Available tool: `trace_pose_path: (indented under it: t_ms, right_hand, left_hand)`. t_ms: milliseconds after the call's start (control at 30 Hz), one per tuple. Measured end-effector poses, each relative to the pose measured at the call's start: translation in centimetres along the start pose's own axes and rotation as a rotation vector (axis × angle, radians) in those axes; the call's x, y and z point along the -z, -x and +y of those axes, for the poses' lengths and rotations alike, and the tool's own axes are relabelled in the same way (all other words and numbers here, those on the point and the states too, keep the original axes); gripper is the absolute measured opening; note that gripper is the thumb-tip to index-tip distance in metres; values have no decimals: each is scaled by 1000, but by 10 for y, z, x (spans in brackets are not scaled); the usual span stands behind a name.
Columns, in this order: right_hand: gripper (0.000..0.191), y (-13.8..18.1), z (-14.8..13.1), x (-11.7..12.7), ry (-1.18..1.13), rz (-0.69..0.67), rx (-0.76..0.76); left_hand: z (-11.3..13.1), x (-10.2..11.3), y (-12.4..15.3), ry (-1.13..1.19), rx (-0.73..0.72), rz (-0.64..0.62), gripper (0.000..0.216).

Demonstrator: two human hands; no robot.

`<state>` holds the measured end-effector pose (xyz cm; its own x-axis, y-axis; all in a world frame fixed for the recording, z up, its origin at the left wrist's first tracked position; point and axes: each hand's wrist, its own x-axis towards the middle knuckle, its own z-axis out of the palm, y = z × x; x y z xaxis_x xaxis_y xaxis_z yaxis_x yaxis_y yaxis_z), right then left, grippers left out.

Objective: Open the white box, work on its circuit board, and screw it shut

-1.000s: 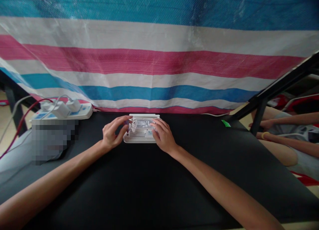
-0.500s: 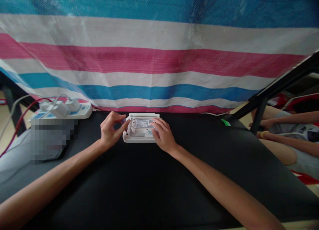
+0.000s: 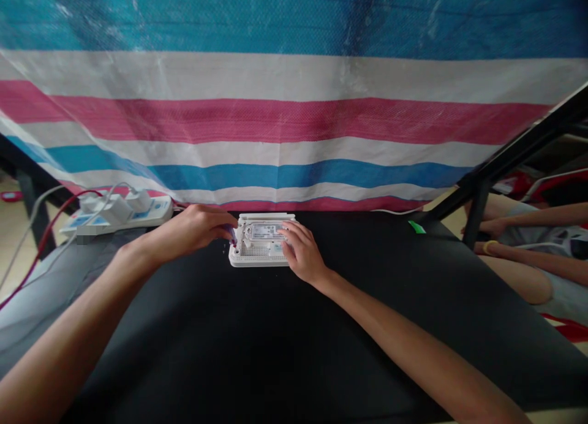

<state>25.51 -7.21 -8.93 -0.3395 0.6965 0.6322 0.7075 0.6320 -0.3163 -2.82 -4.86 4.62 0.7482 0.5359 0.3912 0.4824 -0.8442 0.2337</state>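
A white plastic box with vent holes and a printed label, like a router lying face down (image 3: 261, 257), sits on the black tabletop. My left hand (image 3: 195, 231) is at its left edge, with fingers and thumb closed on a small purplish tool (image 3: 232, 233). That tool stands roughly upright, and its reddish lower end meets the box's left corner; most of it is hidden, so I cannot tell its kind. Over the right end of the box lies my right hand (image 3: 303, 252), its fingers apart and resting on the label side.
A white power strip (image 3: 158, 212) with plugs and cables stands at the back left. Tiny specks (image 3: 224, 247) lie left of the box. A green scrap (image 3: 417, 227) is at the right. Behind hangs a striped sheet (image 3: 275, 124). Another person's arms (image 3: 528, 258) show beyond the black frame.
My left hand has turned over the box's left edge, bringing the purplish tool down to its corner. My right hand stays in place on the box. The view has tilted slightly upward.
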Motion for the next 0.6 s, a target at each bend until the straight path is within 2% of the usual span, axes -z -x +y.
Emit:
trace_pose_path:
  t_ms: [100, 367, 467, 600]
  right_hand:
    - [32, 0, -1, 1, 1, 4, 6]
    - [31, 1, 1, -2, 1, 18, 12]
    - [32, 1, 1, -2, 2, 13, 6]
    - [31, 1, 0, -1, 2, 17, 7]
  left_hand:
    - [6, -1, -1, -37, 20, -23, 20]
    - [8, -28, 6, -382, 76, 106, 38]
    - [5, -41, 6, -333, 96, 192, 36]
    - [6, -64, 10, -96, 189, 396, 26]
